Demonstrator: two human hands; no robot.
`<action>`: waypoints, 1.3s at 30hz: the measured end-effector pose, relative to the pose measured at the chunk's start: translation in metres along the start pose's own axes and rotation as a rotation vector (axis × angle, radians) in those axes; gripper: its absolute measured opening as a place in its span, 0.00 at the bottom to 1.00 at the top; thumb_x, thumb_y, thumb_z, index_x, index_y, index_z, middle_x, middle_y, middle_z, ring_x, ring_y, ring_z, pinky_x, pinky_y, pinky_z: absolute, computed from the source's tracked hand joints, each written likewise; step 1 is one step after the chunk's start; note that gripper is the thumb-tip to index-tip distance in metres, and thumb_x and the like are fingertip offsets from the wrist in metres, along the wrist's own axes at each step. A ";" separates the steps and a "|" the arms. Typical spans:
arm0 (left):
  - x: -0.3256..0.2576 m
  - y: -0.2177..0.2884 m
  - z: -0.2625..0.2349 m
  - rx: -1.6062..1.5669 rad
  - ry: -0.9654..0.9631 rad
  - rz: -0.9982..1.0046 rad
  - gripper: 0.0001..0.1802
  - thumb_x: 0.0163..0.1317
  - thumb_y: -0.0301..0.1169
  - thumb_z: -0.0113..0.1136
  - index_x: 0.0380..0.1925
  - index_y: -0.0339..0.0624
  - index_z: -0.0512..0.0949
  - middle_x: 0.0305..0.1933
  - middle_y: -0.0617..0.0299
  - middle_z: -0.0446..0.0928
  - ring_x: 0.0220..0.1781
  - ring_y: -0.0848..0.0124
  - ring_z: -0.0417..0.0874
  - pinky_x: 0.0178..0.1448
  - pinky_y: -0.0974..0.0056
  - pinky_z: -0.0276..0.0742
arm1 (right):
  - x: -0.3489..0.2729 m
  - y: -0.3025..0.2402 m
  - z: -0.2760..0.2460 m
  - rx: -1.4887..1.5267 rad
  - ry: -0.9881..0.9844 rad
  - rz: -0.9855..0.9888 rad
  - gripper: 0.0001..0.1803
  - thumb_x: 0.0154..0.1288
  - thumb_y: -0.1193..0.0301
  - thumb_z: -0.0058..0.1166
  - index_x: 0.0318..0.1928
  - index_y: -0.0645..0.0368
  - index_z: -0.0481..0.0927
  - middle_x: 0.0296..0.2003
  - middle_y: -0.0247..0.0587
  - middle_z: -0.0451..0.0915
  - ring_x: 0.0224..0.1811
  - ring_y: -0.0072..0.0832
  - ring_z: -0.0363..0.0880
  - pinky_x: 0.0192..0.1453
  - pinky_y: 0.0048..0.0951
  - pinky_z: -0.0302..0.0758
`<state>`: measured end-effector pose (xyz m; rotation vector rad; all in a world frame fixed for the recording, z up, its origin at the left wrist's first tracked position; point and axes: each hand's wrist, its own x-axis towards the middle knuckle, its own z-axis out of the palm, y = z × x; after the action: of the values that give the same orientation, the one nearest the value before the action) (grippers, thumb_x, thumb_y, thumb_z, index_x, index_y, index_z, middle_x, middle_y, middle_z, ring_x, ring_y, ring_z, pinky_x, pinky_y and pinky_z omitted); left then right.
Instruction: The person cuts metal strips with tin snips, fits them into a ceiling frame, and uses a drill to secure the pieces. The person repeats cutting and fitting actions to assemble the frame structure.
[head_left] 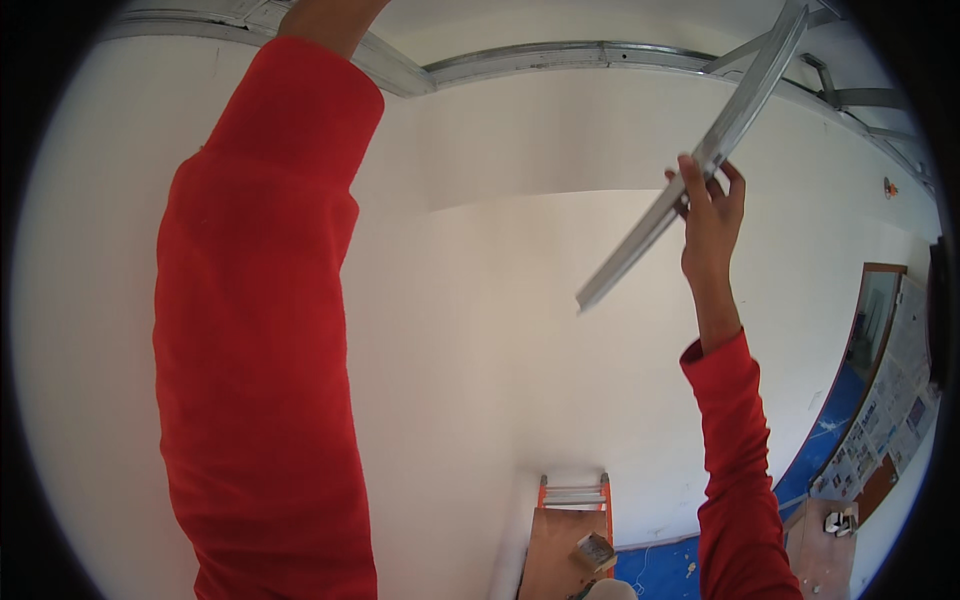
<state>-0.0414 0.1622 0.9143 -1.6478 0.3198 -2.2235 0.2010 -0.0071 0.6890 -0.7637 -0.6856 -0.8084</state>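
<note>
Left hand: out of frame above a red sleeve (pixel 260 300); its hold cannot be told.
Right hand (pixel 712 220): closed around a metal channel (pixel 752 95), raised aslant before a white wall (pixel 480 300).
Channel risk: gripped by one visible hand, its long ends could swing and scrape the wall.
Box (pixel 596 552): on a plank (pixel 550 545) below; contents unclear.

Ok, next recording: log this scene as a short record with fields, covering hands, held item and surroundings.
Left hand: beyond the top edge; only its wrist and red sleeve show, so its grip cannot be told
Right hand: raised, fingers around a metal channel
Channel pose: slanted, upper end to the right
Overhead: metal framing along the wall
Below: orange-railed ladder, brown board with a small block-like object on it, blue floor
</note>
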 end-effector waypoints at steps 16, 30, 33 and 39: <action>0.002 -0.005 0.007 0.035 0.024 0.031 0.24 0.74 0.51 0.57 0.50 0.39 0.81 0.47 0.47 0.87 0.48 0.48 0.87 0.53 0.48 0.80 | 0.088 0.081 0.069 -1.246 -0.168 -1.134 0.19 0.66 0.75 0.60 0.56 0.47 0.78 0.43 0.35 0.76 0.52 0.36 0.74 0.67 0.48 0.65; -0.001 -0.006 0.009 0.005 0.094 0.044 0.24 0.74 0.51 0.58 0.50 0.39 0.81 0.46 0.46 0.87 0.48 0.47 0.87 0.51 0.49 0.81 | 0.169 0.078 0.150 -1.531 -0.109 -0.980 0.17 0.70 0.72 0.57 0.57 0.48 0.74 0.50 0.44 0.74 0.59 0.41 0.71 0.70 0.50 0.64; -0.004 -0.009 0.013 -0.004 0.096 0.061 0.24 0.74 0.51 0.58 0.50 0.39 0.81 0.46 0.45 0.86 0.48 0.46 0.87 0.52 0.48 0.81 | 0.177 0.081 0.150 -1.522 -0.149 -0.991 0.17 0.71 0.68 0.59 0.57 0.51 0.74 0.51 0.45 0.74 0.60 0.42 0.71 0.70 0.49 0.64; -0.016 0.003 0.006 0.036 0.132 0.077 0.24 0.73 0.50 0.58 0.48 0.37 0.80 0.45 0.45 0.86 0.48 0.46 0.87 0.52 0.49 0.80 | 0.192 0.089 0.155 -1.523 -0.096 -0.973 0.20 0.69 0.61 0.63 0.56 0.53 0.76 0.53 0.49 0.73 0.61 0.46 0.70 0.73 0.52 0.61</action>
<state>-0.0308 0.1662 0.9013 -1.4494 0.3683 -2.2712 0.3358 0.0879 0.8925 -1.8682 -0.3925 -2.2818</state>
